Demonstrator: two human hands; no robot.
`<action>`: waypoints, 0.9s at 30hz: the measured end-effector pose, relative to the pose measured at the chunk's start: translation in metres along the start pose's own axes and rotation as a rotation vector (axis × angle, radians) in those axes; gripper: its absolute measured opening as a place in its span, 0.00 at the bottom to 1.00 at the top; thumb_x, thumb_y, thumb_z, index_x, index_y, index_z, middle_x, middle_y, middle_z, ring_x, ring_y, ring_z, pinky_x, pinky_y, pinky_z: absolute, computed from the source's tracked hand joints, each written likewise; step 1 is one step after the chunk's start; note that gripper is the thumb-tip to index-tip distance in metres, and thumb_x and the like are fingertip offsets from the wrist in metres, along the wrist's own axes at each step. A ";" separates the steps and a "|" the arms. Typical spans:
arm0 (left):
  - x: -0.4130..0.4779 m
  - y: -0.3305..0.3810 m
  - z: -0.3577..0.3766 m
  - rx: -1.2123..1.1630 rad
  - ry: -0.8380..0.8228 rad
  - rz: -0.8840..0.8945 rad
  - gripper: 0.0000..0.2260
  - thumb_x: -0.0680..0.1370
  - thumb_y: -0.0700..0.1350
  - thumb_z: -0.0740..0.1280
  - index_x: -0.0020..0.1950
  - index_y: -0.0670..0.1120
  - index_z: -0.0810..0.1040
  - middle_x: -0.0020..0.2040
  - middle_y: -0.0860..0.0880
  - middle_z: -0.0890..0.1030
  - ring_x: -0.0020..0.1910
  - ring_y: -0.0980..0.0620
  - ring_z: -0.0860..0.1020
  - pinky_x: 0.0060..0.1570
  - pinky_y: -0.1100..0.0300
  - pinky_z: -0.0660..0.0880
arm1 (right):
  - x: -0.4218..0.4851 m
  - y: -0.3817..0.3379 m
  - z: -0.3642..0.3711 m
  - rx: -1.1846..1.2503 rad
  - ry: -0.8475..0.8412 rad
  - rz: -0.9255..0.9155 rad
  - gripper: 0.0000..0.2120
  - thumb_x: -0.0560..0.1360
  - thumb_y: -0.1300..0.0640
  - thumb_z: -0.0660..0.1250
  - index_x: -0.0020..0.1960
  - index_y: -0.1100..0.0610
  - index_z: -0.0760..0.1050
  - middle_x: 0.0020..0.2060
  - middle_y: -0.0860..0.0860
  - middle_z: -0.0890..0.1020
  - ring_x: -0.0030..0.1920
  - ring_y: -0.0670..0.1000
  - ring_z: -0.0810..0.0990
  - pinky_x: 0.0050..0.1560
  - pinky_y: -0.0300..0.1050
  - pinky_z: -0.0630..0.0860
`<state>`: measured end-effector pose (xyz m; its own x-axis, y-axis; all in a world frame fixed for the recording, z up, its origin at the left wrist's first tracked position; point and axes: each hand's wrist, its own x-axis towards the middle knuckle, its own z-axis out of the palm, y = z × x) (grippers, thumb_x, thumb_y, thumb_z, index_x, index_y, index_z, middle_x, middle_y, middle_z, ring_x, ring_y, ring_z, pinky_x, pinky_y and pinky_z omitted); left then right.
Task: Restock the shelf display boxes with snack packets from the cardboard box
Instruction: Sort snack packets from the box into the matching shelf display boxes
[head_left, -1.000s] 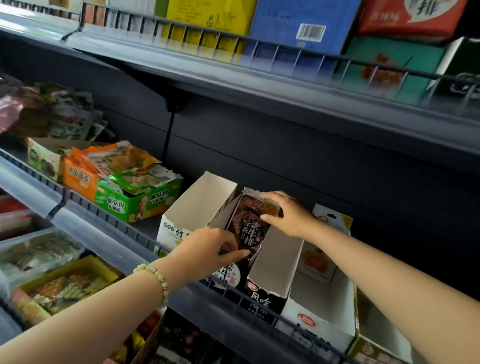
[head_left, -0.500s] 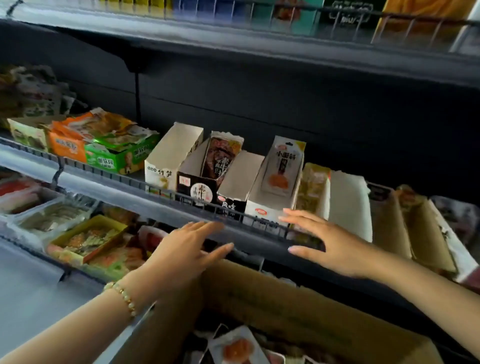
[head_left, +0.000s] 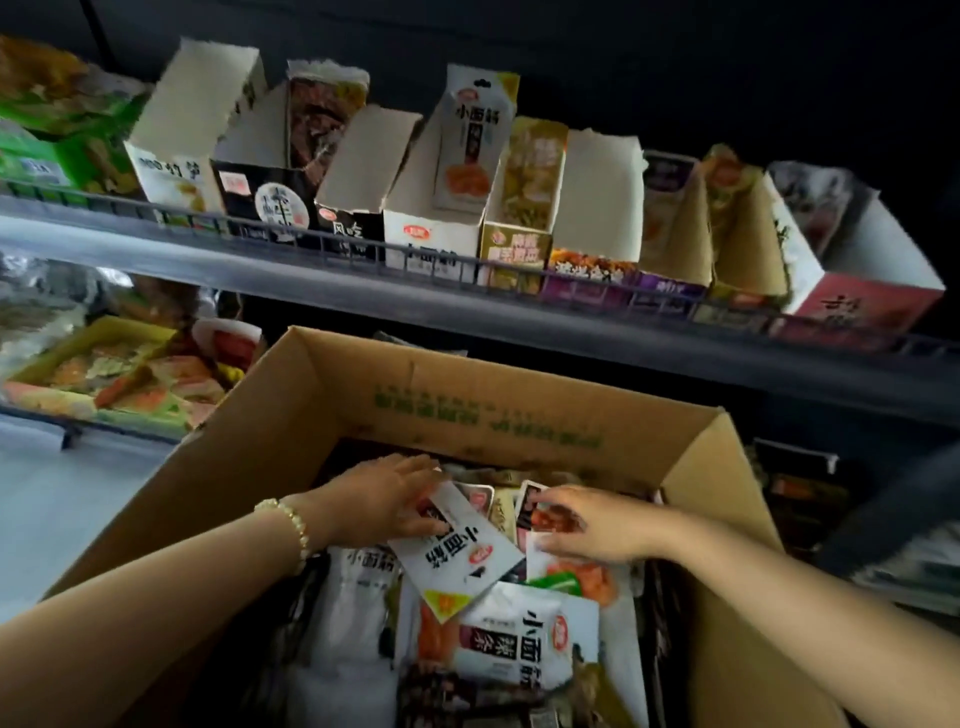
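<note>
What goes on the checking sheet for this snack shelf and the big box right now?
Surface: shelf with a wire rail, carrying the boxes.
Job's things: display boxes in a row, some showing one packet; cardboard box open, heaped with packets.
Clutter: nothing seen.
Grips: left hand pinches white packet; right hand touches red packet, hold unclear.
Cables: nothing seen.
Surroundings: snack trays on a lower level, left.

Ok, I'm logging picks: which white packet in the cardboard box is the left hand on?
The tilted white packet, diagonally on top, yellow corner toward the camera; the left hand holds its far end. The other white packets lie nearer the camera.
</note>
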<state>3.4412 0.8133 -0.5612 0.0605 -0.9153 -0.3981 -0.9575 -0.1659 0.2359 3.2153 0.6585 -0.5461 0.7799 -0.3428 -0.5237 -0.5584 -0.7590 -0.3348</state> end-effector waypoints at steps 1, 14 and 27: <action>0.003 0.004 0.003 0.011 -0.030 0.037 0.50 0.60 0.80 0.43 0.77 0.58 0.54 0.79 0.54 0.54 0.76 0.51 0.56 0.74 0.51 0.56 | 0.001 0.001 -0.002 0.036 -0.009 0.022 0.32 0.77 0.40 0.61 0.76 0.53 0.58 0.74 0.50 0.62 0.71 0.50 0.65 0.68 0.40 0.64; 0.023 0.014 0.011 -0.039 -0.076 -0.058 0.35 0.66 0.69 0.70 0.64 0.49 0.69 0.57 0.50 0.78 0.51 0.52 0.76 0.47 0.62 0.70 | 0.004 0.005 -0.012 0.035 -0.195 -0.039 0.17 0.77 0.46 0.65 0.46 0.61 0.78 0.38 0.50 0.76 0.38 0.48 0.71 0.39 0.44 0.65; -0.057 0.004 -0.075 -1.443 0.640 -0.350 0.11 0.81 0.49 0.62 0.47 0.44 0.78 0.39 0.47 0.86 0.33 0.53 0.84 0.34 0.59 0.81 | -0.051 -0.020 -0.077 1.040 0.950 -0.182 0.09 0.80 0.51 0.62 0.46 0.51 0.79 0.40 0.46 0.83 0.43 0.44 0.81 0.45 0.38 0.77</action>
<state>3.4555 0.8372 -0.4711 0.6627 -0.6946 -0.2798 0.1541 -0.2392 0.9587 3.2084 0.6486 -0.4524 0.5203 -0.8377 0.1658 -0.0573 -0.2280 -0.9720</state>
